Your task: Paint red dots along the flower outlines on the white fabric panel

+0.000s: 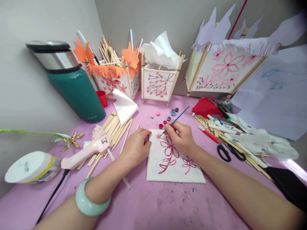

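A white sheet (172, 167) painted with red flowers lies on the pink table (153, 204). My left hand (136, 147), fingers curled, presses on the sheet's left edge. My right hand (181, 135) pinches a blue paintbrush (177, 118), its tip touching a small red flower at the sheet's top left corner. Small paint pots (168, 116) sit just beyond the sheet.
A pink glue gun (88, 150) rests on wooden sticks (115, 129) at the left, by a green flask (72, 83) and a white tub (31, 167). Paper lanterns (159, 81) stand at the back. Markers (217, 126), scissors (229, 151) and more sticks lie right.
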`<state>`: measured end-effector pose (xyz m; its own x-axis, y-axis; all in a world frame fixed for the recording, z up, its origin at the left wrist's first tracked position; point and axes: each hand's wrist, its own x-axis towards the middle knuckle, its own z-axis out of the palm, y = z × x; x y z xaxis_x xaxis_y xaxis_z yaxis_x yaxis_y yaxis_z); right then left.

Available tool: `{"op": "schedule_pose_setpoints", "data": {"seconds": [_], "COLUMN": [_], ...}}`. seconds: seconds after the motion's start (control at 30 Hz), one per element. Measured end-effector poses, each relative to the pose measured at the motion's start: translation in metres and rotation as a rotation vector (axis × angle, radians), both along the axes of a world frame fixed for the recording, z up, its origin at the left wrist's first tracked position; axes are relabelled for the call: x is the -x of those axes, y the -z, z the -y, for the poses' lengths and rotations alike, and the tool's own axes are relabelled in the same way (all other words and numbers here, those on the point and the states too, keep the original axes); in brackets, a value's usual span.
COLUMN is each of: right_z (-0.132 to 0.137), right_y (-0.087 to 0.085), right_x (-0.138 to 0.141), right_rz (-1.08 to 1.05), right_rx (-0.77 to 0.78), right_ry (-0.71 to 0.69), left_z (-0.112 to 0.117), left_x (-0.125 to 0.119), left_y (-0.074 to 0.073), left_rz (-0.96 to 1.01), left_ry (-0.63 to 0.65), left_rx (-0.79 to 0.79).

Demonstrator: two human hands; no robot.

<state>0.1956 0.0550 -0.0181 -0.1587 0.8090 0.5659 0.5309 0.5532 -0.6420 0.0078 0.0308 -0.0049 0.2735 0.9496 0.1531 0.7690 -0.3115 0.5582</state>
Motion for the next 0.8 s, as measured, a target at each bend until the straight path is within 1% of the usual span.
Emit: {"op": "schedule_pose_setpoints", "data": {"seconds": [0.13, 0.27, 0.47, 0.67, 0.8], "right_z": [0.0001, 0.0003, 0.0003, -0.0002, -0.0002], "right_y": [0.0008, 0.0015, 0.0002, -0.0003, -0.0003], "right_x": [-0.0004, -0.0006, 0.0006, 0.0006, 0.0005], "right_rz": [-0.043, -0.044, -0.035, -0.005, 0.022], "right_rx": [0.014, 0.028, 0.024, 0.002, -0.024], "right_ry": [0.020, 0.049, 0.039, 0.026, 0.045], "left_z": [-0.0004, -0.0001, 0.0001, -0.0004, -0.0004], "left_x": [0.0002, 0.0004, 0.0005, -0.0003, -0.0002], "left_y": [0.0006, 0.0011, 0.0015, -0.0001, 0.0009], "left_rz": [-0.001, 0.002, 0.004, -0.007, -0.008], "left_ry": [0.000, 0.003, 0.008, 0.007, 0.000], "left_rx": [-0.003, 0.003, -0.004, -0.001, -0.003]}}
